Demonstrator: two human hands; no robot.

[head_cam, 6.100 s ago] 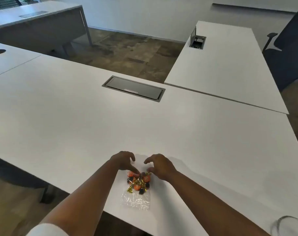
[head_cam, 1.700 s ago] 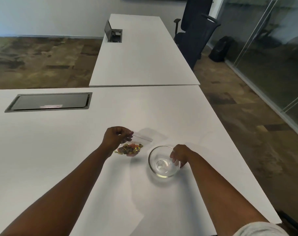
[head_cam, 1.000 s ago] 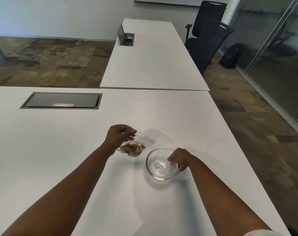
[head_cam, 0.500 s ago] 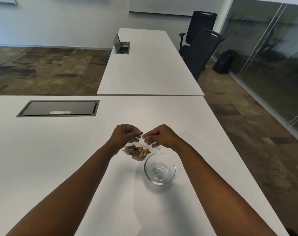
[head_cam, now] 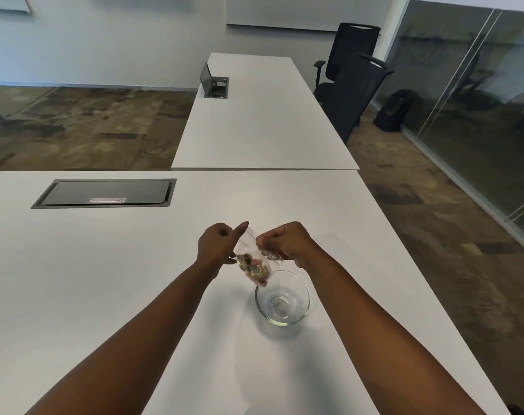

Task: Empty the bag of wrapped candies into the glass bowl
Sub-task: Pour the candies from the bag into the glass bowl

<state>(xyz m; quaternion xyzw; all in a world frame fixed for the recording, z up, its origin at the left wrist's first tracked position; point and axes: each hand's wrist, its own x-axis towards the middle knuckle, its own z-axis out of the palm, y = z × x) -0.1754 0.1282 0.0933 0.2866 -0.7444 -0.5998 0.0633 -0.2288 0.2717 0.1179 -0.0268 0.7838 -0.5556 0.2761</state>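
A clear plastic bag hangs between both hands above the white table. Wrapped candies, gold, orange and dark, sit bunched at its lower end. My left hand pinches the bag's left top edge, thumb raised. My right hand pinches the right top edge. A glass bowl stands on the table just below and to the right of the bag, with nothing in it. The bag's lower tip hangs near the bowl's far-left rim.
A closed dark cable hatch is set in the table at the far left. A second white table adjoins beyond, with an open cable box. Two black office chairs and a glass wall stand to the right. The table's right edge runs near the bowl.
My right hand left the bowl's rim and took hold of the bag's top edge. Both hands lifted the bag off the table, so it now hangs by the bowl.
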